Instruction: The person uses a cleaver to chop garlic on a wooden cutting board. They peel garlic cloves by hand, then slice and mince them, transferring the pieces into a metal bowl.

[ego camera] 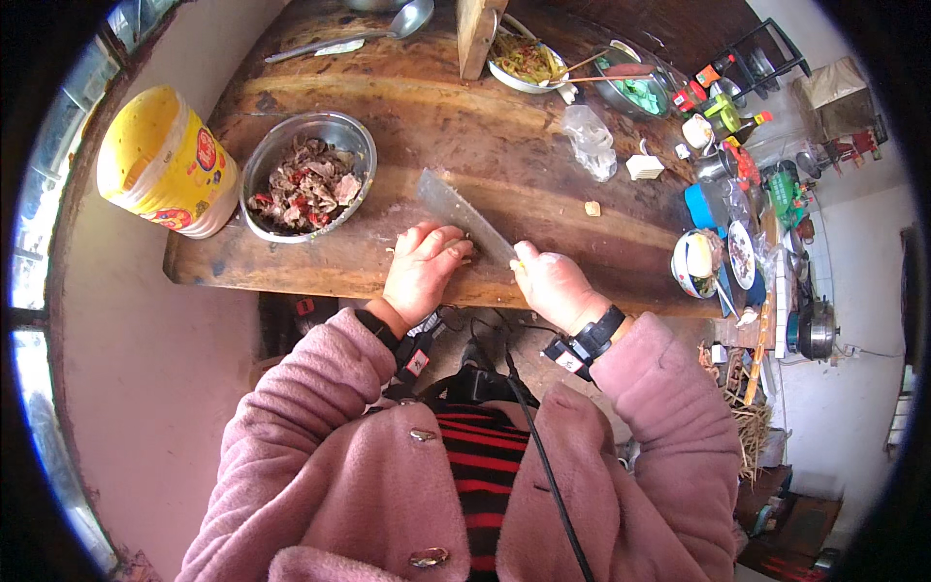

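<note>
My right hand [554, 282] grips the handle of a cleaver [465, 215], whose broad metal blade slants away to the upper left over the wooden tabletop [465, 131]. Just left of the blade, my left hand [425, 270] rests on the wood with its fingers curled down. Small pale bits show at the edges of those fingers, but what lies under them is hidden. Beyond my left hand stands a metal bowl [260, 182] of sliced cooked meat [309, 185] with red pieces. A small tan chunk [593, 209] lies to the right of the cleaver.
A yellow plastic bucket [171, 164] stands at the left corner. Further back are a ladle [411, 18], a wooden post [476, 36], and a bowl of vegetables [525, 62] with chopsticks. A clear plastic bag [590, 142], bottles [753, 125] and a food bowl [694, 265] are on the right.
</note>
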